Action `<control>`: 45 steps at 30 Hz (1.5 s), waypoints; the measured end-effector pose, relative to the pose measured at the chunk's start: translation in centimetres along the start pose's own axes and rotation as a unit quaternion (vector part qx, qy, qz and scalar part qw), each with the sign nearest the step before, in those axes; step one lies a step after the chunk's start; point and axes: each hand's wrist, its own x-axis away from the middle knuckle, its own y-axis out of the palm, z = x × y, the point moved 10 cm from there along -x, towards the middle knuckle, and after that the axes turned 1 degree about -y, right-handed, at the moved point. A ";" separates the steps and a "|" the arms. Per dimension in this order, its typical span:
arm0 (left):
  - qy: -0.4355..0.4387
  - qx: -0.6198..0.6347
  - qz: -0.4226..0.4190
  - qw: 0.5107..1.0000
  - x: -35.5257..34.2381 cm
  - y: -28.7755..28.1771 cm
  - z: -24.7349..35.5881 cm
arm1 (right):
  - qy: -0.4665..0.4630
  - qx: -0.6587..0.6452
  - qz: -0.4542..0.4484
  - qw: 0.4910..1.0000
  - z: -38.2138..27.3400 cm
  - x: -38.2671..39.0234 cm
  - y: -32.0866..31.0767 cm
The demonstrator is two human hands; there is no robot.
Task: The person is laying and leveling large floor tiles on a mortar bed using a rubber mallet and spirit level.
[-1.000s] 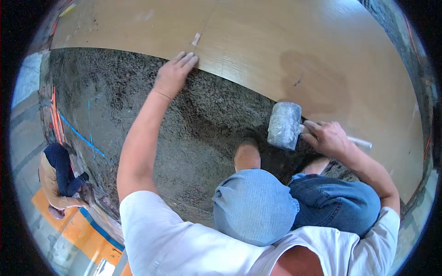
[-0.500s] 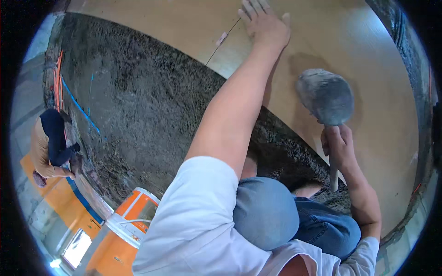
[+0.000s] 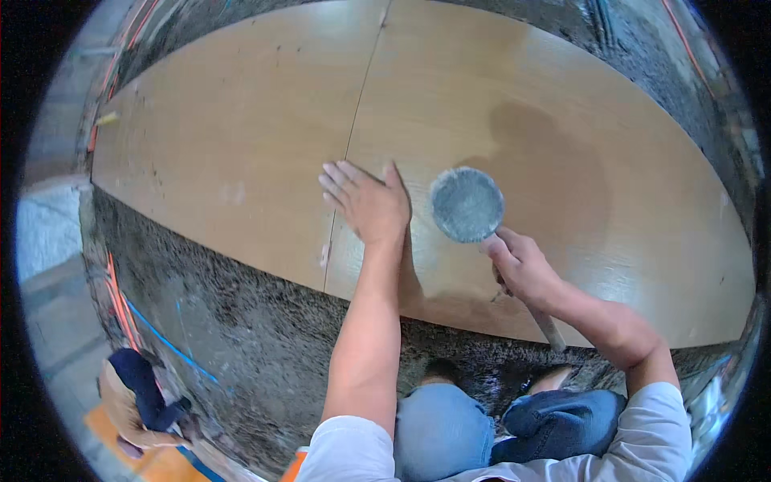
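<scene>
Two large, smooth tan floor tiles lie side by side: the left tile [image 3: 217, 161] and the right tile [image 3: 642, 217], with a thin joint between them. My left hand [image 3: 371, 202] rests open, palm down, close to that joint, fingers pointing up and left. In my right hand [image 3: 526, 269] is a rubber mallet [image 3: 467, 205], gripped by its handle just below the head. Its round grey face is turned up toward me, above the right tile. The handle's end sticks out below my fist. A small pale spacer [image 3: 324, 255] sits in the joint near its lower end.
Dark wet mortar [image 3: 249, 321] spreads along the tiles' near edge, by my bent knees. Another person [image 3: 148, 402] crouches at the lower left. Orange conduits [image 3: 120, 301] and a blue line [image 3: 173, 341] run at the left. An orange bucket [image 3: 295, 464] is partly hidden by my sleeve.
My view has turned, bringing both tiles fully into sight. My left hand now lies nearer to me, by the joint. The mallet has tilted, its round face now showing.
</scene>
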 end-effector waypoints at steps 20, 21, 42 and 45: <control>0.066 -0.164 0.086 0.980 0.4 0.2 0.6 | 0.136 -0.156 0.301 0.931 22.1 21.0 -13.3; 0.051 -0.163 0.075 0.982 -0.2 0.9 0.0 | 0.128 -0.163 0.343 0.916 22.9 23.9 -14.5; 0.461 -0.142 -0.128 0.867 37.1 11.1 38.4 | 0.002 -0.258 0.481 0.838 36.5 31.6 -35.6; 0.466 -0.152 -0.127 0.862 36.7 11.7 38.0 | -0.004 -0.300 0.461 0.835 37.9 32.4 -37.3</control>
